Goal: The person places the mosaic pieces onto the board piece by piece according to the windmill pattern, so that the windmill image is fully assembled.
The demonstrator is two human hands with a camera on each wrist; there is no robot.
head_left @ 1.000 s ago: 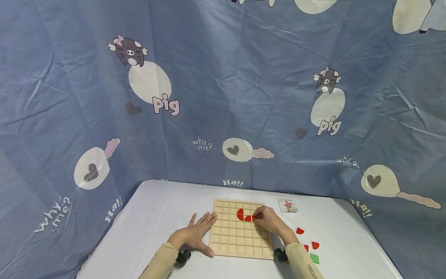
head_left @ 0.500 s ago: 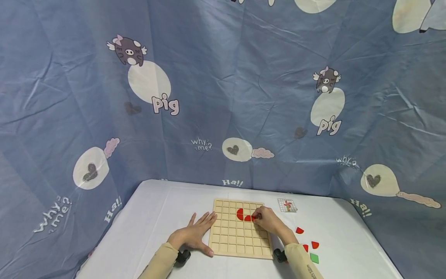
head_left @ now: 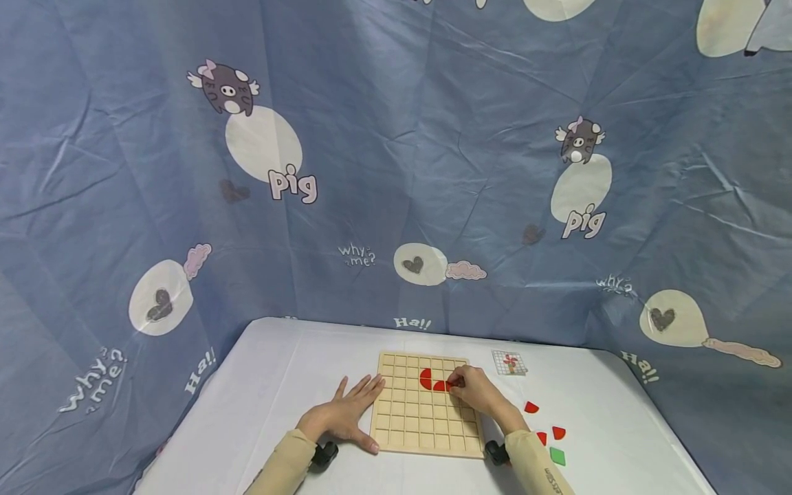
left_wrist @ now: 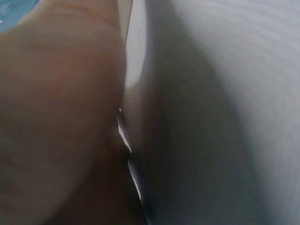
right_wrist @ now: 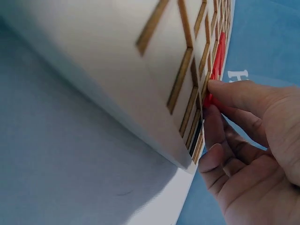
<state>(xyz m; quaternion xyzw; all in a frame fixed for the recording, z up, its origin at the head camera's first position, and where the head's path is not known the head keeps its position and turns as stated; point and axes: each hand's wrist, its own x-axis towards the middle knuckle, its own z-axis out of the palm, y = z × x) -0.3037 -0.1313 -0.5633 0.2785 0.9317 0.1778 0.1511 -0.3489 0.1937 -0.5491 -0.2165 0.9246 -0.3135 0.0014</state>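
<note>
In the head view, a square wooden grid board point(head_left: 421, 426) lies on the white table. My left hand point(head_left: 340, 416) is spread flat beside it, fingertips and thumb touching its left edge. My right hand point(head_left: 478, 392) is over the board's upper right part, thumb and fingertips pinching a red tile point(right_wrist: 207, 100) low at the grid. Its shape is mostly hidden by the fingers. Just left of it lies a red quarter-round tile point(head_left: 439, 386), and beyond that two red tiles form a rounded shape point(head_left: 425, 379). The left wrist view shows mostly blurred hand and tabletop.
A card with a pinwheel picture on a grid point(head_left: 510, 363) lies behind the board's right corner. Right of the board are loose red tiles point(head_left: 559, 433), partly behind the right forearm, and a green tile point(head_left: 557, 456). A blue printed curtain point(head_left: 371, 172) hangs around the table.
Almost nothing differs. My right hand keeps its pinch on the red tile with only a very slight shift, and my left hand stays at the board's edge.
</note>
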